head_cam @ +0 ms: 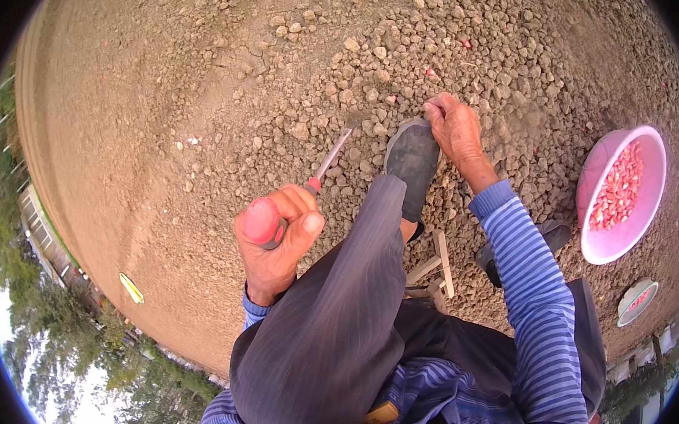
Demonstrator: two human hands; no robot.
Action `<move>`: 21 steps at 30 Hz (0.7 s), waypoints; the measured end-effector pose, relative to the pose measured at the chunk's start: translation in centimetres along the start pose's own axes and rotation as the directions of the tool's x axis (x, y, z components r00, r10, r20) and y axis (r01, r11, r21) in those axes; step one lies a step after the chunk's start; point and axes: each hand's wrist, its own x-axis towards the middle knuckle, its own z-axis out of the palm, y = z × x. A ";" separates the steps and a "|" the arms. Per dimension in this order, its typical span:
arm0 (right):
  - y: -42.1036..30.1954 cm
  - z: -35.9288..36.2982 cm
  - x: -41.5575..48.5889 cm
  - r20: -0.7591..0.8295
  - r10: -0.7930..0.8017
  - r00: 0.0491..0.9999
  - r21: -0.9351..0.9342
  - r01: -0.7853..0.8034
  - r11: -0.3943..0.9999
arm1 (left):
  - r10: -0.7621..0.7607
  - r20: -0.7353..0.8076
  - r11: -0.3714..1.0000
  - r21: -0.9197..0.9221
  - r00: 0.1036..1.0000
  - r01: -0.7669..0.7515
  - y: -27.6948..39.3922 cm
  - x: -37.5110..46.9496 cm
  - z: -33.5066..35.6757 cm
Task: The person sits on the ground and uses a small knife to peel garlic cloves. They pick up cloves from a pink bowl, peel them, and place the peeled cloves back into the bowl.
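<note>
My left hand [278,237] grips the red and dark handle of a hand tool [333,155] with a metal shaft. The tool's far end touches the cloddy soil [301,85] or lies just above it. Beyond my shoe [415,158], my right hand [454,128] is low over the clods with its fingers pinched together; whether something small is between the fingertips cannot be seen. Several pink-red pieces that look like coated seeds [392,99] lie on the soil near that hand. At the right a pink plastic basin [647,204] holds many similar pink-red seeds [617,190].
A smaller pale bowl [628,303] with pink-red contents stands farther right. Below my shoe are the legs of a small wooden stool [443,263]. My other shoe [553,234] is beside the pink basin. A yellow and white object [131,288] lies far left.
</note>
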 end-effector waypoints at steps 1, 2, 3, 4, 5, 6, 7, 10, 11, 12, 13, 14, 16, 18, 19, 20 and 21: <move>0.6 -0.6 -1.4 -0.012 0.061 0.998 0.063 -0.060 0.996 | 0.008 -0.002 1.000 0.006 1.000 -0.008 0.1 0.0 0.1; 1.0 -0.9 -2.5 -0.031 0.117 0.993 0.123 -0.112 0.986 | 0.028 0.002 1.000 0.001 1.000 -0.028 0.0 0.1 0.2; 1.3 -1.0 -3.7 -0.018 0.163 0.987 0.158 -0.158 0.975 | 0.047 0.010 0.999 -0.008 0.999 -0.047 -0.2 0.2 0.3; 1.6 -1.1 -5.2 -0.006 0.210 0.978 0.190 -0.205 0.960 | 0.045 0.008 0.999 -0.009 0.999 -0.045 -0.4 0.3 0.5; 1.9 -1.2 -6.8 0.004 0.257 0.966 0.221 -0.251 0.942 | 0.042 0.010 0.999 -0.011 0.999 -0.042 -0.7 0.3 0.7; 2.1 -1.2 -8.3 -0.011 0.248 0.969 0.200 -0.241 0.950 | 0.046 0.018 0.999 -0.025 0.999 -0.045 -1.0 0.3 0.8; 2.4 -1.2 -9.8 -0.019 0.253 0.967 0.180 -0.246 0.952 | 0.039 0.014 0.999 -0.021 0.999 -0.038 -1.6 0.3 0.9; 3.0 -0.6 -14.1 -0.002 0.251 0.968 0.144 -0.248 0.958 | 0.053 0.039 0.998 -0.043 0.998 -0.052 -3.7 0.2 0.8; 3.4 -0.5 -15.2 0.021 0.272 0.962 0.134 -0.273 0.953 | 0.053 0.021 0.998 -0.039 0.998 -0.052 -4.3 -0.1 0.4; 3.7 -0.3 -16.4 0.084 0.355 0.931 0.103 -0.362 0.926 | 0.054 0.013 0.998 -0.046 0.998 -0.054 -4.9 -0.5 -0.1; 4.2 -0.1 -17.4 0.122 0.354 0.927 0.061 -0.363 0.930 | 0.056 0.005 0.997 -0.053 0.998 -0.056 -5.5 -1.0 -0.5; 4.5 0.0 -18.4 0.159 0.363 0.918 0.022 -0.371 0.928 | 0.102 -0.027 0.993 -0.061 0.994 -0.103 -6.2 -1.3 -0.7; 5.2 0.1 -20.3 0.225 0.372 0.900 -0.057 -0.369 0.928 | 0.102 -0.041 0.975 -0.195 0.994 -0.108 -7.2 -2.5 -1.6; 5.7 0.1 -21.5 0.245 0.344 0.907 -0.112 -0.326 0.939 | 0.125 -0.005 0.932 -0.344 0.992 -0.119 -8.4 -2.9 -2.4; 5.9 0.1 -22.2 0.282 0.364 0.888 -0.152 -0.333 0.930 | 0.050 -0.080 0.937 -0.341 0.996 -0.075 -9.2 -3.3 -2.9; 5.9 0.3 -22.6 0.264 0.373 0.890 -0.175 -0.336 0.925 | 0.011 -0.095 0.926 -0.374 0.995 -0.046 -10.0 -3.8 -3.3; 6.0 0.1 -23.1 0.246 0.355 0.902 -0.155 -0.325 0.933 | -0.033 -0.114 0.915 -0.403 0.993 -0.016 -10.9 -4.3 -3.8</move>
